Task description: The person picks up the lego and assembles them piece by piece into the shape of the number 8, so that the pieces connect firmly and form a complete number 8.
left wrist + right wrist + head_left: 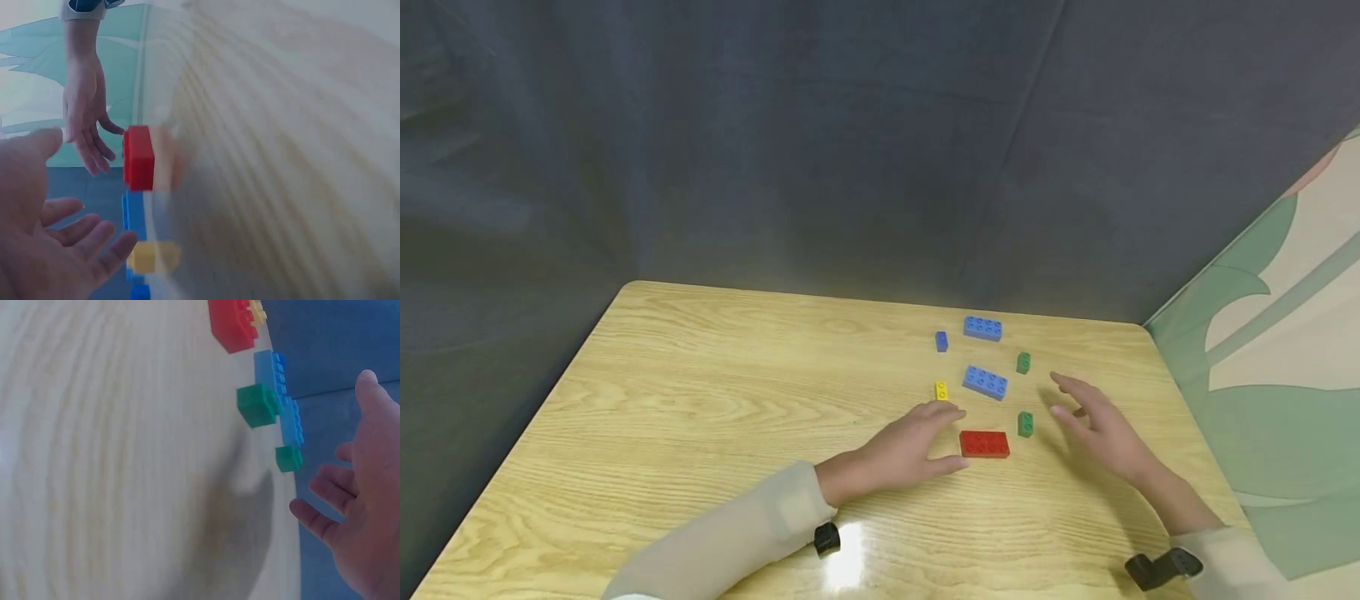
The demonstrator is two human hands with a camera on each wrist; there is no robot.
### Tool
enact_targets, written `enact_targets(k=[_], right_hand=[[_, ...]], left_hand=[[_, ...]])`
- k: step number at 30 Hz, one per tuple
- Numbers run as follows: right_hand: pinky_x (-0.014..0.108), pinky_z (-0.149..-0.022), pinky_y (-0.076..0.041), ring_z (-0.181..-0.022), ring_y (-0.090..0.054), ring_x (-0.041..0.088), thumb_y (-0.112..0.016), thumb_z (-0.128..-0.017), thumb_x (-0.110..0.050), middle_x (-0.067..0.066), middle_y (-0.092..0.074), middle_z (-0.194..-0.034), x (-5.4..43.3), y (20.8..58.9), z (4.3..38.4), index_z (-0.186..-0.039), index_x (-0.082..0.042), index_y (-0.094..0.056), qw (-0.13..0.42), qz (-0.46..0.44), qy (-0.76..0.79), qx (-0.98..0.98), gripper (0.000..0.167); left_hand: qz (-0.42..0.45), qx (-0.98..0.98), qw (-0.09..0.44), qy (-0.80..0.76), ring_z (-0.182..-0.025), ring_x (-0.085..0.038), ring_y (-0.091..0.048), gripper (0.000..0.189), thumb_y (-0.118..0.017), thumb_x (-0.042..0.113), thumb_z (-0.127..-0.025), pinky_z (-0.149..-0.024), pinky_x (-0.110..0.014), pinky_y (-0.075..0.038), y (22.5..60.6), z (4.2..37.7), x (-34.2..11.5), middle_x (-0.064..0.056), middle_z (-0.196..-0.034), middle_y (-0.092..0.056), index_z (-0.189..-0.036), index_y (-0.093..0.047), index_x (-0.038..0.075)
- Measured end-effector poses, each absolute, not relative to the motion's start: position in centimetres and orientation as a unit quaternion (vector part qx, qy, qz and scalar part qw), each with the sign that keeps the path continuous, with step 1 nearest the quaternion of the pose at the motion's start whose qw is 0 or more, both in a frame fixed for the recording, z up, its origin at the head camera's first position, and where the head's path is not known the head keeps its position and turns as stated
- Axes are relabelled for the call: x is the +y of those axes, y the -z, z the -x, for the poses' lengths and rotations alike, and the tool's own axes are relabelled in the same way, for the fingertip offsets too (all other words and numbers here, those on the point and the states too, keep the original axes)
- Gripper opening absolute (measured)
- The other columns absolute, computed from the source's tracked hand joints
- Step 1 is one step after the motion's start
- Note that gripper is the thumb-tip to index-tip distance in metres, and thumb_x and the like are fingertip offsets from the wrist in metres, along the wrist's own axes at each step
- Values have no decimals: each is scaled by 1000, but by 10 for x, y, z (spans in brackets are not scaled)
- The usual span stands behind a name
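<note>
My left hand (906, 450) reaches over the table with its fingers extended and thumb apart, just left of a red building brick (985, 445). A small yellow brick (941, 390) lies just beyond its fingers. To the right, my right hand (1105, 433) hovers with fingers loosely spread, holding nothing, its shadow falling on the wood. Nearest to it are two small green bricks, one closer to me (1026, 424) and one farther back (1023, 362). Between the hands lies a large blue brick (985, 382). In the left wrist view a gap separates the hand from the red brick (139, 158).
Another large blue brick (982, 327) and a small blue brick (942, 342) lie near the far edge of the wooden table (700, 400). A dark curtain (820, 150) hangs behind it. On the right is a patterned green and white cloth (1285, 433).
</note>
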State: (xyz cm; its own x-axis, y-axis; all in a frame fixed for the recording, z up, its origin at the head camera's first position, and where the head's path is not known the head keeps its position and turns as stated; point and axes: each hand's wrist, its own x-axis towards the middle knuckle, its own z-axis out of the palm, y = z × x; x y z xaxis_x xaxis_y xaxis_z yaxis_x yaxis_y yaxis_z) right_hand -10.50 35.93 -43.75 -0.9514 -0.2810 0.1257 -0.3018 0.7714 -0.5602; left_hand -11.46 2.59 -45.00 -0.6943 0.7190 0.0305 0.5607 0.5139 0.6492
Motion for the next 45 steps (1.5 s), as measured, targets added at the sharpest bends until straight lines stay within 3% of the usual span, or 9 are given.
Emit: enact_targets(k=[3,7,18,24,33,38,45], right_hand=[[33,-79,-54,-114,-58,41,-58,-105,-18,29,-50,-142,356,445,105,-149,6,-43,13,-146,-316,-937,52],[25,-79,-53,-116,-57,39,-63,-102,-16,26,-55,-138,352,455,105,-145,8,-48,10,-142,-330,-933,51],[33,-90,-54,-121,-61,40,-78,-92,-21,17,-66,-130,346,470,105,-138,2,-58,-1,-143,-320,-937,55],[32,-93,-51,-119,-61,34,-82,-88,-17,12,-67,-127,344,475,106,-133,-3,-65,21,-147,-290,-945,50],[51,-93,-49,-113,-62,37,-83,-82,-5,13,-70,-120,340,478,104,-124,-3,-70,54,-161,-269,-948,44],[48,-88,-53,-111,-64,35,-84,-82,-6,14,-70,-120,340,476,103,-124,-2,-70,53,-154,-270,-949,44],[30,-73,-55,-98,-65,24,-83,-84,-7,11,-72,-114,341,462,99,-127,-3,-69,32,-136,-278,-950,45]], left_hand=[[-356,864,120,-336,-144,-20,-41,66,-63,46,-100,-114,-34,-39,455,113,36,-6,-156,-44,-152,-45,9],[-339,871,114,-337,-137,-20,-47,64,-68,42,-98,-111,-30,-42,462,112,47,-6,-149,-50,-149,-50,7],[-324,879,116,-331,-131,-19,-53,57,-73,29,-96,-108,-25,-43,469,112,67,-7,-139,-59,-143,-55,3],[-312,882,105,-337,-127,-18,-55,50,-73,26,-96,-106,-23,-43,472,112,71,-5,-134,-62,-139,-59,4],[-308,876,91,-360,-120,-17,-58,41,-74,20,-95,-103,-23,-45,476,112,72,-5,-127,-67,-132,-65,5],[-309,875,88,-363,-118,-18,-59,37,-74,17,-95,-102,-24,-46,476,113,72,-6,-124,-68,-130,-66,4],[-304,875,88,-368,-117,-17,-59,34,-74,16,-95,-102,-23,-46,475,115,73,-5,-122,-68,-127,-68,5]])
